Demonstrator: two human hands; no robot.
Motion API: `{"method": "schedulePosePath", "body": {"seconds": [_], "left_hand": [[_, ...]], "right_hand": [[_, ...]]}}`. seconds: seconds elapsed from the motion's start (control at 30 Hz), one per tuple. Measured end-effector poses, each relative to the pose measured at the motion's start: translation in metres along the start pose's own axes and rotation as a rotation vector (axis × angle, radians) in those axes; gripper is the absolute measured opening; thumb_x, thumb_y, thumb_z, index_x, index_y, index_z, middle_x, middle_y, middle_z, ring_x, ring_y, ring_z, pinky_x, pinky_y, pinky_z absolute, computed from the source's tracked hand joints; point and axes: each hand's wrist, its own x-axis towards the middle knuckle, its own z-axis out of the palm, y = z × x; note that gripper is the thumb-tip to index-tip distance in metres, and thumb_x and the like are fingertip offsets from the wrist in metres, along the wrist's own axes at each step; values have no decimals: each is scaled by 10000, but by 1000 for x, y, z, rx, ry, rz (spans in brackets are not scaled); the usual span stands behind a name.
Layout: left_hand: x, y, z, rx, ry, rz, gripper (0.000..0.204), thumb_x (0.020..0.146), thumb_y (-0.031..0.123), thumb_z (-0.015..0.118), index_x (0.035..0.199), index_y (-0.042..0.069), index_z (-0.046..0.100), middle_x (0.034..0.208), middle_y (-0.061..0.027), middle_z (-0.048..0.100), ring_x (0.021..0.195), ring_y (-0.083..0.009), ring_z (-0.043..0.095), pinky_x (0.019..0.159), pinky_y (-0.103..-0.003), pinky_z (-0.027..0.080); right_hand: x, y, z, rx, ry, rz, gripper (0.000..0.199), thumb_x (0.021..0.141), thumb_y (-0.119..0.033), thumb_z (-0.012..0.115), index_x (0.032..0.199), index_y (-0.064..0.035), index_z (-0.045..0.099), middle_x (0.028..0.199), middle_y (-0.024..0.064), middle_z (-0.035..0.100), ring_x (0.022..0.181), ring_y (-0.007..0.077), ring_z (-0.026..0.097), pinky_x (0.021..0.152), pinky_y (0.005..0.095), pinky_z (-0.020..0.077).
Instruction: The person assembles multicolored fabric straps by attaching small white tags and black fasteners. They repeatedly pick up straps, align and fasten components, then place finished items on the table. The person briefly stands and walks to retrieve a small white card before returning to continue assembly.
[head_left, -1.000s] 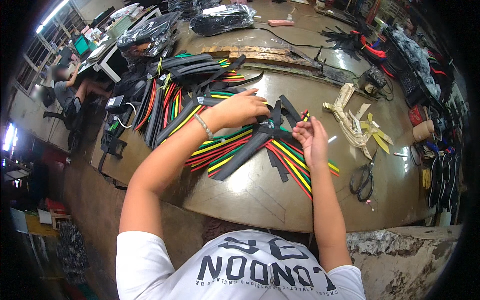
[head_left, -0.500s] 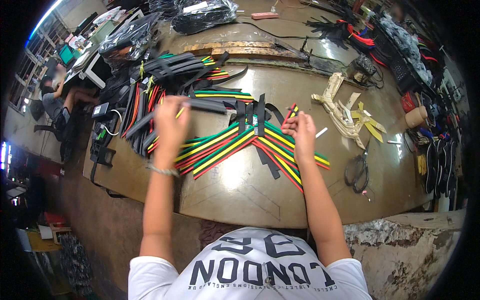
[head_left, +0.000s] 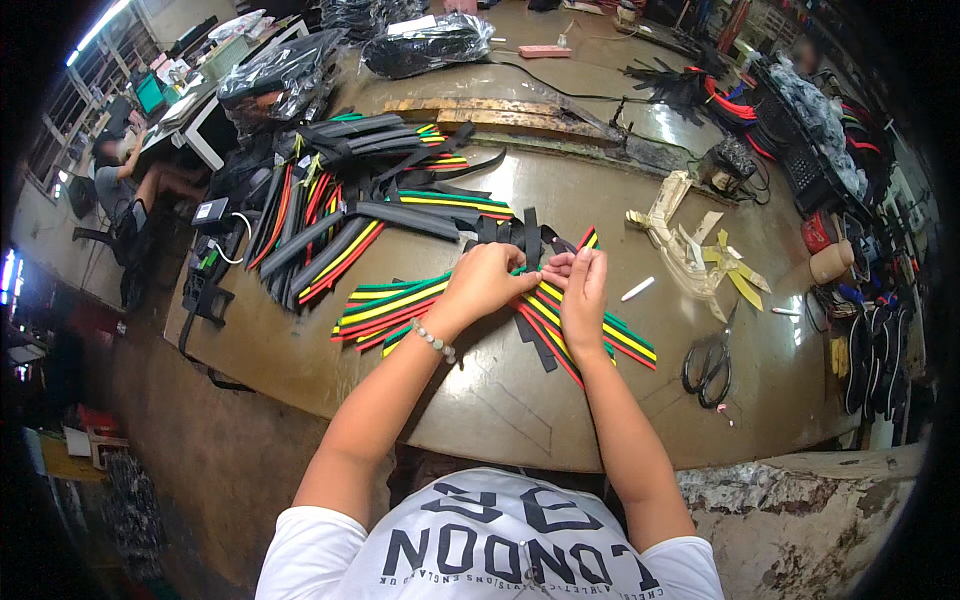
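At the middle of the table, my left hand lies over a fan of green, yellow, black and red striped strips, fingers closed. What its fingertips pinch, if anything, is hidden. My right hand is closed beside it, its fingertips almost meeting the left hand's. A short striped strip sticks up out of the right hand. More striped strips spread out to the right under that hand. Black straps stand up just behind both hands.
A heap of dark and striped strips lies on the left. To the right are a white marker, black scissors and cream-coloured pieces. Wooden bars cross the table farther back. A person sits at the far left.
My left hand has moved right, from beside the heap to the middle of the fanned strips. My right hand has shifted slightly left and down, still with the striped strip.
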Motion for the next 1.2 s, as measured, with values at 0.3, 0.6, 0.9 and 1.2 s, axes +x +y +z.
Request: {"method": "schedulePosePath", "body": {"seconds": [0.3, 0.6, 0.9, 1.2], "left_hand": [[-2, -28, 15, -405, 186, -26, 237, 849, 226, 668, 875, -10, 677, 768, -143, 646, 671, -238, 617, 632, -350, 484], [-12, -24, 13, -52, 215, 100, 166, 897, 222, 582, 914, 59, 610, 847, -77, 611, 861, -266, 554, 782, -402, 378], [-8, -31, 11, -204, 273, 95, 162, 907, 180, 550, 900, 23, 591, 819, -128, 595, 856, -305, 555, 760, -415, 411], [-50, -1, -36, 487, 543, 109, 387, 739, 172, 739, 1062, 48, 564, 1073, -154, 506, 974, -320, 512, 844, -434, 436]], "right_hand": [[-4, 3, 5, -144, 38, -30, 246, 994, -185, 504, 892, 39, 502, 887, 122, 637, 832, 161, 658, 761, 277, 564], [-10, -5, 9, -550, 33, -297, 206, 916, -151, 606, 831, 20, 530, 774, 164, 608, 659, 269, 589, 608, 364, 474], [-6, -1, 11, -543, 53, -217, 201, 931, -138, 589, 832, 22, 522, 736, 135, 605, 622, 216, 590, 600, 351, 479], [1, 5, 3, -150, 33, 19, 278, 992, -224, 520, 895, 36, 538, 895, 128, 660, 809, 131, 665, 746, 246, 550]]}}
